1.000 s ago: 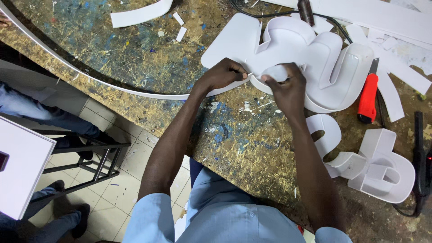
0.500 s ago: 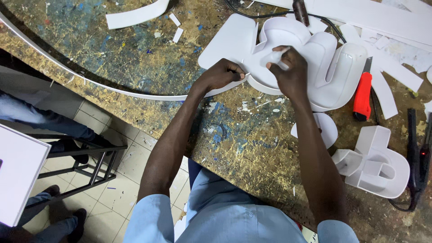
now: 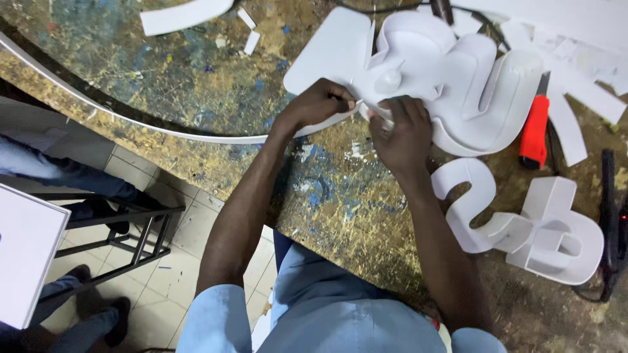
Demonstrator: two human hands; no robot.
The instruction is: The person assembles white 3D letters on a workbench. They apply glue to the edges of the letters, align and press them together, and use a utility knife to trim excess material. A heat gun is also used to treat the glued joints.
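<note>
A large white foam letter shape (image 3: 451, 72) with raised walls lies on the paint-stained worktable (image 3: 163, 72). My left hand (image 3: 324, 101) pinches its lower edge, where a long thin white strip (image 3: 131, 117) runs off to the left. My right hand (image 3: 405, 134) presses on the same edge just beside it, fingers curled over the white material. The two hands almost touch. What lies under the fingertips is hidden.
An orange-handled utility knife (image 3: 534, 127) lies right of the shape. Smaller white letter shapes (image 3: 523, 222) sit at the right, beside a black tool with cable (image 3: 611, 216). White offcuts (image 3: 190, 14) lie at the top. A black stool (image 3: 124, 229) and another person's legs (image 3: 59, 170) are left.
My right hand has slid down from the top of the shape to its lower edge, close to my left hand. The view has shifted slightly.
</note>
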